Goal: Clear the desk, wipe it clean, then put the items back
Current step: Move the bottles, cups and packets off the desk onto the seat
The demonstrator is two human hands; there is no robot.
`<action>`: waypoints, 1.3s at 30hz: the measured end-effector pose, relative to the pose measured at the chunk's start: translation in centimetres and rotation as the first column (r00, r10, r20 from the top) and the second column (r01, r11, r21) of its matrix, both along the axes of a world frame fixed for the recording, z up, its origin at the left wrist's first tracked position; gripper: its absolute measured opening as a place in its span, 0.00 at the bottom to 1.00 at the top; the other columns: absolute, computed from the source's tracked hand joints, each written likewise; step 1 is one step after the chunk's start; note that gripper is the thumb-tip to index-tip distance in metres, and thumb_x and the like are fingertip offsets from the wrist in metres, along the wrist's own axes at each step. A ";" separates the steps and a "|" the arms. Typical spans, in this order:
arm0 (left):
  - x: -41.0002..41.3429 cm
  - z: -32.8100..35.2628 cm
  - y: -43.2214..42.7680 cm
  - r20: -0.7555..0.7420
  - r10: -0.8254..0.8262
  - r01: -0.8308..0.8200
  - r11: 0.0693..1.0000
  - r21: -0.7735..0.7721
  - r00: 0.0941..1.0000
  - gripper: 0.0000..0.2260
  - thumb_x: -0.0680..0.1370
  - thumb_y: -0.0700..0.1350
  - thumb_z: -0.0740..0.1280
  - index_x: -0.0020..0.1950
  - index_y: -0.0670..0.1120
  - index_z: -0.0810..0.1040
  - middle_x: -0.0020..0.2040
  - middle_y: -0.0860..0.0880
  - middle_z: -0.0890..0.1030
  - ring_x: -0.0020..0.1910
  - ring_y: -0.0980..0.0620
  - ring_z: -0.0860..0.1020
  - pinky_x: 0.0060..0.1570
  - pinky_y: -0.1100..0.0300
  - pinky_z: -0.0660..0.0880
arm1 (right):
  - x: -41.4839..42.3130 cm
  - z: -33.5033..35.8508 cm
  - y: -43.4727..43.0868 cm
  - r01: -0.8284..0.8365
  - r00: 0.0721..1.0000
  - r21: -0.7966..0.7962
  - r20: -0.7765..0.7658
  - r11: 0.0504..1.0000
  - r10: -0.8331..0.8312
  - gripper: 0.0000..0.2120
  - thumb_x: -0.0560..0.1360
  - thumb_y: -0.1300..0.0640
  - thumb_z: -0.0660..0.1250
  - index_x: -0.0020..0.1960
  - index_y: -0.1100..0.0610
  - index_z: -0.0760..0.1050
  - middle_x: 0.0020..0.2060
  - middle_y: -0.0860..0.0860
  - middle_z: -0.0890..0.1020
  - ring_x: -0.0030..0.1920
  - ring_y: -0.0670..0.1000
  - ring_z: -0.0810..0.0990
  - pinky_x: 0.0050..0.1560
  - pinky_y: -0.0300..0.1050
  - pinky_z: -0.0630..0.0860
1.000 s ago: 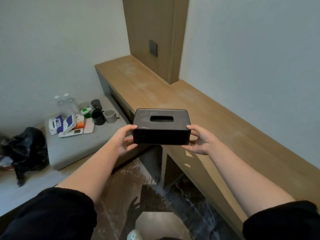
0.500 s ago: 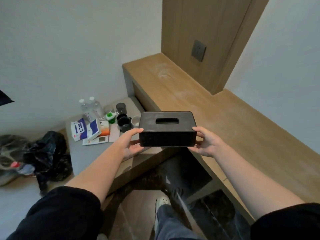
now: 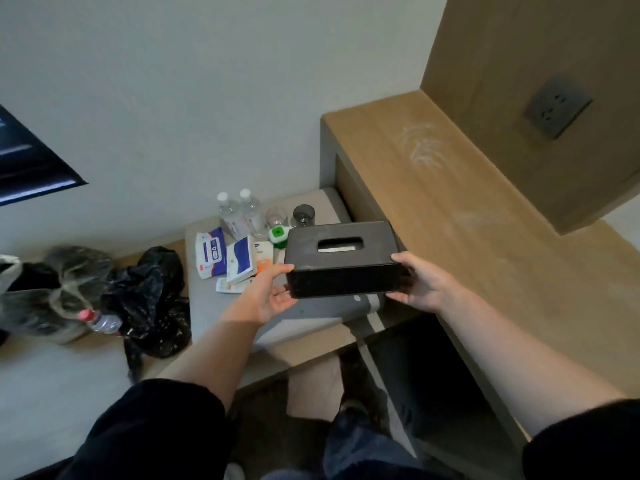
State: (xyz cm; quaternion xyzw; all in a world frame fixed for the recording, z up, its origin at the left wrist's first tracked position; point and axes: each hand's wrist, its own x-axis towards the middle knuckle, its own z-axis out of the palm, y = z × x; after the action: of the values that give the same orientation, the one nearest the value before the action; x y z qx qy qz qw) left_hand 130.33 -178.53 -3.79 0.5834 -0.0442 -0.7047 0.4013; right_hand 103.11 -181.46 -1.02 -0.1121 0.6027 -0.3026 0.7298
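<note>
I hold the tissue box (image 3: 341,261) up in the air, over the near end of the grey seat (image 3: 214,306) and just beside the desk (image 3: 450,209). My left hand (image 3: 268,294) grips one short end and my right hand (image 3: 420,284) grips the other. My thumbs are on the top edge and my fingers curl under.

I only have it by the ends, so I think it could slip if one hand lets go a bit. Then it would drop onto the seat or the floor.

The back of the seat is full. If I put the box down too far back, it could bump the glass (image 3: 276,216), the dark cup (image 3: 303,214) or the two water bottles (image 3: 242,213), and they could tip over. The box also hides what is right behind it, so I cannot tell if there is room there. The near part of the seat looks safest.

Near the cups are a small green thing (image 3: 278,235) and some blue and white packets (image 3: 209,252). A black bag (image 3: 152,296) lies low down to the left, apart from the seat things. The desk has white dusty marks (image 3: 420,147), so I think it needs a wipe.
</note>
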 end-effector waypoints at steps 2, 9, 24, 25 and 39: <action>2.1 -1.0 -0.4 -0.018 0.039 -0.038 0.999 0.036 0.999 0.11 0.77 0.39 0.67 0.59 0.41 0.73 0.56 0.37 0.78 0.51 0.41 0.80 0.47 0.52 0.80 | 2.3 -1.2 -1.2 -0.037 0.999 0.033 -0.009 0.999 0.037 0.05 0.74 0.58 0.68 0.49 0.56 0.75 0.46 0.56 0.78 0.46 0.54 0.79 0.33 0.46 0.81; 11.7 -7.5 -1.0 0.095 -0.110 0.098 0.988 0.120 0.989 0.03 0.78 0.41 0.64 0.51 0.42 0.74 0.47 0.42 0.76 0.44 0.45 0.77 0.50 0.53 0.75 | 10.8 -8.0 -2.5 -0.041 0.998 0.194 0.054 0.980 0.032 0.16 0.73 0.64 0.67 0.59 0.55 0.71 0.55 0.61 0.74 0.52 0.60 0.79 0.53 0.54 0.79; 29.1 -23.1 0.0 0.067 -0.209 0.180 0.936 0.301 0.976 0.28 0.78 0.29 0.58 0.74 0.50 0.67 0.55 0.42 0.78 0.46 0.45 0.79 0.42 0.55 0.77 | 28.2 -24.1 0.5 0.064 0.992 0.337 0.077 0.939 -0.096 0.17 0.76 0.75 0.56 0.55 0.56 0.72 0.49 0.58 0.78 0.49 0.57 0.77 0.47 0.49 0.75; 29.5 -23.7 -0.1 0.064 -0.220 0.191 0.933 0.304 0.973 0.28 0.78 0.28 0.57 0.74 0.50 0.66 0.55 0.42 0.77 0.47 0.44 0.79 0.43 0.54 0.76 | 28.7 -24.6 0.8 0.074 0.992 0.347 0.074 0.935 -0.106 0.17 0.76 0.75 0.55 0.53 0.56 0.72 0.47 0.58 0.78 0.47 0.57 0.77 0.47 0.48 0.74; 29.7 -29.0 -1.7 0.068 -0.212 0.188 0.947 0.261 0.975 0.27 0.79 0.32 0.62 0.75 0.52 0.67 0.66 0.42 0.75 0.54 0.46 0.77 0.53 0.52 0.74 | 31.1 -29.4 -0.4 0.169 0.986 0.313 -0.059 0.935 -0.159 0.24 0.74 0.80 0.52 0.61 0.58 0.68 0.51 0.60 0.75 0.55 0.61 0.73 0.61 0.59 0.71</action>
State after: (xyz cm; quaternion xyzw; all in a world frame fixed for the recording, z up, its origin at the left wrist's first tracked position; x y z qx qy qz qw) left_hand 160.06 -180.19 -32.81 0.6551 -0.0323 -0.7132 0.2475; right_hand 134.17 -181.87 -30.40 0.0521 0.6627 -0.2598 0.7004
